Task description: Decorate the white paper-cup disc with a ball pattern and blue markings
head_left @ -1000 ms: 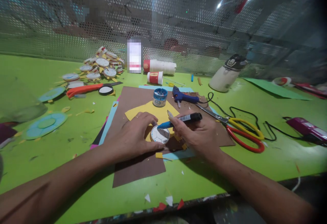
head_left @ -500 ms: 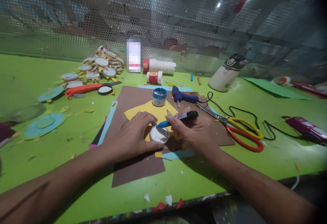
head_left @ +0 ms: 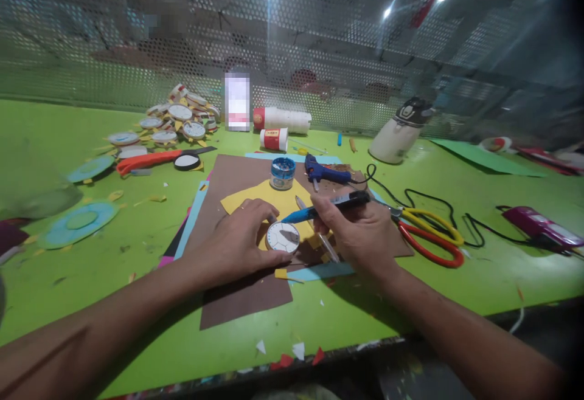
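My left hand grips a small round white disc between thumb and fingers, low over the brown sheet. Thin dark lines and small blue marks show on the disc's face. In my right hand is a blue marker with a black rear end, its tip at or just above the disc's upper edge; contact is unclear. A slim clear pen lies partly under my right hand. Yellow paper rests beneath the disc on the brown sheet. Behind it stands an open blue paint jar.
A blue glue gun and scissors lie right of the paper. Several finished discs are heaped at back left, near an orange cutter. Paper cups and a tilted bottle stand farther back.
My right hand has shifted slightly right and the marker lies flatter. More of the clear pen shows under it. My left hand keeps the disc in place.
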A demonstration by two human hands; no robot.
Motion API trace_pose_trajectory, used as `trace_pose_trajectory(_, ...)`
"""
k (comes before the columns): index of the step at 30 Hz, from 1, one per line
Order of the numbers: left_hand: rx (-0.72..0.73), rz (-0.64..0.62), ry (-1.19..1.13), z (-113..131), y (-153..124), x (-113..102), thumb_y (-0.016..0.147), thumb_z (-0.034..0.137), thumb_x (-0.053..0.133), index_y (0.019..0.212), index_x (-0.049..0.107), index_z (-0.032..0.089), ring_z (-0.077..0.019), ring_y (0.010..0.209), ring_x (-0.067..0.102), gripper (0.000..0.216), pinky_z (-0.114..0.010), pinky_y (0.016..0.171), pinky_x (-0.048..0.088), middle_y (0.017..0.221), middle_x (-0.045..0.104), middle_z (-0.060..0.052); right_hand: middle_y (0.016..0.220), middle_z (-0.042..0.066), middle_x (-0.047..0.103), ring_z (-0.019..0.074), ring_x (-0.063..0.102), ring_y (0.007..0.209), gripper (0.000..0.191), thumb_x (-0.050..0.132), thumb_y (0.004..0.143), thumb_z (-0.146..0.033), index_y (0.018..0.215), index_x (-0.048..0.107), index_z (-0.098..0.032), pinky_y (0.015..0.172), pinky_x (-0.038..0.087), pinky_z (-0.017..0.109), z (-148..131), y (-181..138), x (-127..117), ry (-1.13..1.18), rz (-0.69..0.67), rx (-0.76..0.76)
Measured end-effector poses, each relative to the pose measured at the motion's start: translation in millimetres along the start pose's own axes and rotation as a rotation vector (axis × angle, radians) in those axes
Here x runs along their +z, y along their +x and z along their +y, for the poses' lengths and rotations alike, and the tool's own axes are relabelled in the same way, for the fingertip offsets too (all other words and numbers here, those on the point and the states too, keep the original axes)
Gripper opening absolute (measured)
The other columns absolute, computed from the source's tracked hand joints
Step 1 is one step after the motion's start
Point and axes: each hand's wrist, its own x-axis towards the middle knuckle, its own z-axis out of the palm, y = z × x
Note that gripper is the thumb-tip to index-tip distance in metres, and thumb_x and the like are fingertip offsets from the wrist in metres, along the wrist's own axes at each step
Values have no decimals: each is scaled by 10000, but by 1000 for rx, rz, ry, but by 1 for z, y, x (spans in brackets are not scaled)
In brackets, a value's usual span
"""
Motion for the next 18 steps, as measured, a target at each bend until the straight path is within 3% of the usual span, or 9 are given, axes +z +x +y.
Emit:
trace_pose_trajectory(4,-29,-5,19,7,-2,-1,690,495,766,1097,548,206,-330,1050,577,545,-490,887,476,1150,609,-110,448,-32,562,87,489,397,390,705,822,-441,550,601,-181,419,421,220,-1,1,-3,23,22,13)
trace_pose_trajectory(10,-19,-25,-5,9,-5,-5,678,656,723,1127,547,204,-358,1098,554,662,-539,929,462,1199,593,-135,428,-48,568,82,468,350,298,754,792,-446,811,710,-152,357,367,200,8,5,-8,218,-10,173)
trace_pose_trajectory(14,15,-65,-3,7,-4,-9,721,513,721,1225,547,208,-362,1198,511,615,-560,1018,415,1288,566,-140,403,-78,496,71,423,347,285,796,760,-430,745,692,-165,390,403,222,11,8,-12,343,-55,277)
trace_pose_trajectory(18,52,-93,-44,3,-3,-11,733,444,715,1247,581,210,-352,1247,490,581,-550,1059,398,1329,549,-130,426,-76,485,88,436,377,250,753,794,-410,752,666,-180,407,422,243,5,13,-16,476,-198,301)
